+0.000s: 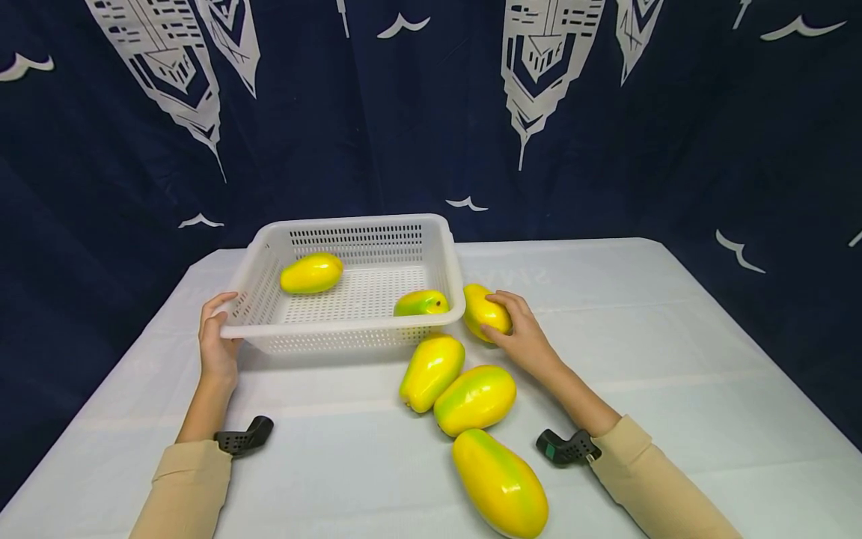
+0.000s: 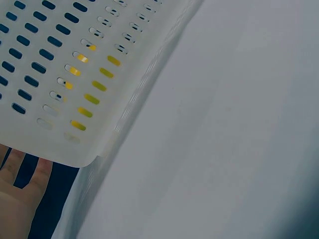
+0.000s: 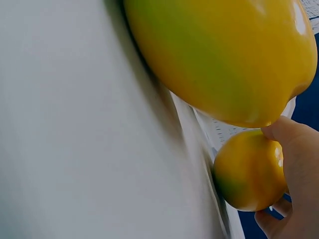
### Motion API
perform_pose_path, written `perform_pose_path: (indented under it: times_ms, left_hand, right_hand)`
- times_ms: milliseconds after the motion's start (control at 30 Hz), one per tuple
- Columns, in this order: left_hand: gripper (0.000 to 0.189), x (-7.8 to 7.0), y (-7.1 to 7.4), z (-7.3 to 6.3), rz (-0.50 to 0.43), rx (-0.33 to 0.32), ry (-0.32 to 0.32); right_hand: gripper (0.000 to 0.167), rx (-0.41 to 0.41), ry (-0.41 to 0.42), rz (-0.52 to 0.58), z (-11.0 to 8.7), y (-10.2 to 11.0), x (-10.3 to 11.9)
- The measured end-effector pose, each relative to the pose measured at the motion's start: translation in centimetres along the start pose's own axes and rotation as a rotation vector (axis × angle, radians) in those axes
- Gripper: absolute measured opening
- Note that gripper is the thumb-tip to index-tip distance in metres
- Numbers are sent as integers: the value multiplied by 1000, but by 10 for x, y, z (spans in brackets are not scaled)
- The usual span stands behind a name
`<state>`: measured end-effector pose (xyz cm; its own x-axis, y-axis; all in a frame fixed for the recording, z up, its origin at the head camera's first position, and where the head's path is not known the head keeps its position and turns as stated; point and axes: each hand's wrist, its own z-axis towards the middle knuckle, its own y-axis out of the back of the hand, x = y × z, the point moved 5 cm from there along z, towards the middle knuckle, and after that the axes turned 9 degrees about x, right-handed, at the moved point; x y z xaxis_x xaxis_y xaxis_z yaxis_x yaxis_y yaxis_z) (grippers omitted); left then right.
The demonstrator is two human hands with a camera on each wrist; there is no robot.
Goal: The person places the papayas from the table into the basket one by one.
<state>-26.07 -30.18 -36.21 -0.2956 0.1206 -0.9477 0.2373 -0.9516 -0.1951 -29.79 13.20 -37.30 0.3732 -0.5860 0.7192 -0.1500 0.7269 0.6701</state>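
A white perforated plastic basket stands at the back left of the table. My left hand grips its front left corner; in the left wrist view, fingers show below the basket's end. Inside lie two yellow-green papayas, one papaya toward the left and another papaya at the front right, partly hidden by the wall. Just outside the right wall, my right hand holds a papaya, thumb on the near side and fingers round the far side. The right wrist view shows this papaya beside the thumb.
In front of the basket's right corner, a papaya lies against another papaya. Nearer the front is a larger papaya. White cloth covers the table, and a dark blue patterned curtain hangs behind it.
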Motion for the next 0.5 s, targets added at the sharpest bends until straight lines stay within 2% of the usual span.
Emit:
perform_pose_path:
  times_ms: [167, 500]
  left_hand:
    - [33, 1, 1, 1, 7, -1, 3]
    - [34, 1, 1, 1, 31, -3, 5]
  right_hand:
    - [56, -4, 5, 26, 0, -1, -1]
    - [56, -8, 21, 5, 0, -2, -1]
